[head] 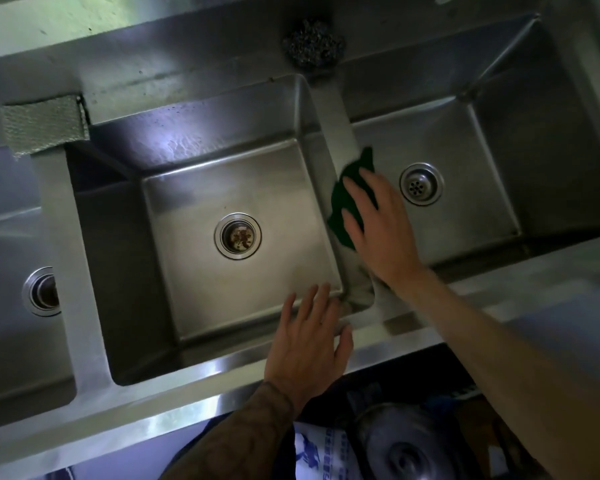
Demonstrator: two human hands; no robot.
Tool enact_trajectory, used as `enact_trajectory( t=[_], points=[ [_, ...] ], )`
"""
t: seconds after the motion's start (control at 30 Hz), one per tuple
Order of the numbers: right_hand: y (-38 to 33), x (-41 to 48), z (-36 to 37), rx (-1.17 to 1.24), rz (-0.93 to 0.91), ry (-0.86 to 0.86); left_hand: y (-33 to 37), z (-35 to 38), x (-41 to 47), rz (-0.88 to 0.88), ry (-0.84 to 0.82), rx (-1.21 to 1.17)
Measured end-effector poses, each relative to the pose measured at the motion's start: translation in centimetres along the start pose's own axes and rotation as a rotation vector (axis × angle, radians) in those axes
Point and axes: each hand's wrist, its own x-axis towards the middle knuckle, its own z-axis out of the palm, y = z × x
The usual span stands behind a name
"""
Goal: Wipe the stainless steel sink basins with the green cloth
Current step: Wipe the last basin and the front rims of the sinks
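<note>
Presses cloth flat with right hand, fingers straight and slightly spread, against left wall of right basin, just beside divider. Rests left hand on front rim at near right corner of middle basin, fingers straight, spread, holding nothing. On back ledge, scourer; far left, grey pad.

A dark green cloth lies spread flat on the steel divider between the middle basin and the right basin, pressed under the straight fingers of the right hand. The stainless steel basins sit side by side, dull and streaked. Brownish debris clogs the middle drain; the left basin is partly out of frame.
</note>
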Motion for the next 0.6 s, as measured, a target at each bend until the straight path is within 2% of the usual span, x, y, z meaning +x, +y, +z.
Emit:
enact_trajectory(
  t=[0.17,0.27,0.43,0.6],
  points=[
    [2.1,-13.0,-1.9,-0.115,-0.076,-0.052,0.1,-0.4,0.1,-0.011,-0.075,-0.020],
    [3.1,-13.8,-2.3,-0.128,-0.137,-0.067,0.0,-0.4,0.1,-0.001,-0.093,-0.025],
    [5.6,-10.9,-3.1,-0.068,0.055,0.002,-0.2,0.0,0.0,0.011,-0.068,-0.016],
    [1.2,-14.5,-1.2,-0.058,0.130,0.176,-0.6,-0.3,-0.2,0.029,-0.055,-0.029]
  ],
)
